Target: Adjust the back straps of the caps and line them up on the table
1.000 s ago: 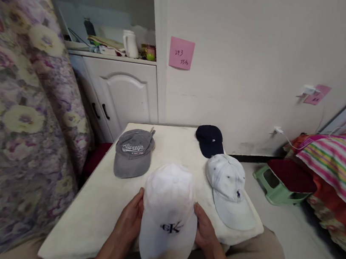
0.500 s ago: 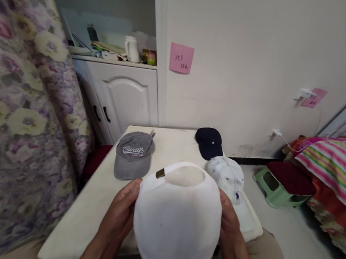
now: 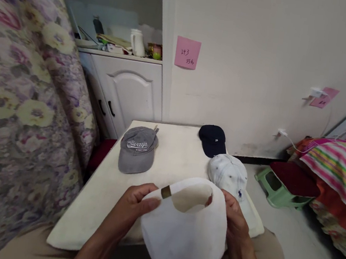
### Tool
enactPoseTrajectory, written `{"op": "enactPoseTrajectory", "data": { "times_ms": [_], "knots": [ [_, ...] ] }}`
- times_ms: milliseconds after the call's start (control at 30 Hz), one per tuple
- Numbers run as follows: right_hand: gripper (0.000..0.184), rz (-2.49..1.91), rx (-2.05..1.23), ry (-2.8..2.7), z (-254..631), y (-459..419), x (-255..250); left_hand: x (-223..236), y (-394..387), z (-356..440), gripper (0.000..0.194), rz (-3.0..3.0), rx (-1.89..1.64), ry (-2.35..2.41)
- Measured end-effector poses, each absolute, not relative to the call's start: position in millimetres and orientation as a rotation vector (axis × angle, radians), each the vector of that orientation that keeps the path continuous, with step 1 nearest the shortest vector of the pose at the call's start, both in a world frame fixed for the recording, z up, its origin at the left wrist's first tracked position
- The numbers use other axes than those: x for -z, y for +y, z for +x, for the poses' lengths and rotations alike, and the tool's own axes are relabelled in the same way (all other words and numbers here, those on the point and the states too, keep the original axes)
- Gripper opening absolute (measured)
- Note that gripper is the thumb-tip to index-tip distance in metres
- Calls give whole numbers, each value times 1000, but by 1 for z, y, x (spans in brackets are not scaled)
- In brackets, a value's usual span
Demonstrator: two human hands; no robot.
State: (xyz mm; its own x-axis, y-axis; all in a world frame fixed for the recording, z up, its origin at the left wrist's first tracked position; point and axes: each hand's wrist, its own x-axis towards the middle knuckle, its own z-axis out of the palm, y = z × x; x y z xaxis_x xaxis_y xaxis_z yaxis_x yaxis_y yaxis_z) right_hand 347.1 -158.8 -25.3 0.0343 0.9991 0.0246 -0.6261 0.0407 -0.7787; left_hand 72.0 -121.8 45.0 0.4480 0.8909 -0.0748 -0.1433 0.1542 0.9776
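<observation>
Between my hands is a white baseball cap (image 3: 183, 238), its back opening and strap turned up toward me and a brass-coloured buckle at the left of the opening. My left hand (image 3: 135, 205) pinches the cap's edge beside the buckle, thumb on the outside. On the other side, my right hand (image 3: 234, 217) grips the cap's right edge, some fingers hidden behind the fabric. A grey cap (image 3: 138, 150) with "Always" lettering lies on the cream-covered table (image 3: 101, 205). Toward the right edge sit a navy cap (image 3: 212, 140) and a pale cap (image 3: 227, 175) with a small dark emblem.
A floral curtain (image 3: 28, 126) hangs at the left, beside a white cabinet (image 3: 133, 89) with a white jug (image 3: 137, 43) on it. Right of the table stand a green stool (image 3: 271, 186) and a bed with a striped cover (image 3: 344, 166). The wall closes off the far side.
The white cap has tipped so its opening shows more of the inside. My left hand has shifted up to the buckle, its thumb now over the edge. The view has moved slightly.
</observation>
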Motion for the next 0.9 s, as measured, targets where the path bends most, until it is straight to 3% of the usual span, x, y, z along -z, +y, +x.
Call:
{"op": "enactPoseTrajectory", "data": {
  "times_ms": [400, 633, 767, 900],
  "knots": [
    [39, -547, -1119, -776, 339, -150, 22, -65, -122, 78, 30, 1463, -945, 835],
    [31, -747, -1265, -1001, 358, -164, 26, -56, -134, 84, 34, 1342, -822, 903],
    [26, -1010, -966, -1187, 363, -174, -6, -53, -138, 88, 34, 1338, -797, 913],
    [18, -966, -691, -1541, 346, -184, -48, -52, -143, 95, 32, 1316, -781, 936]
  ]
}}
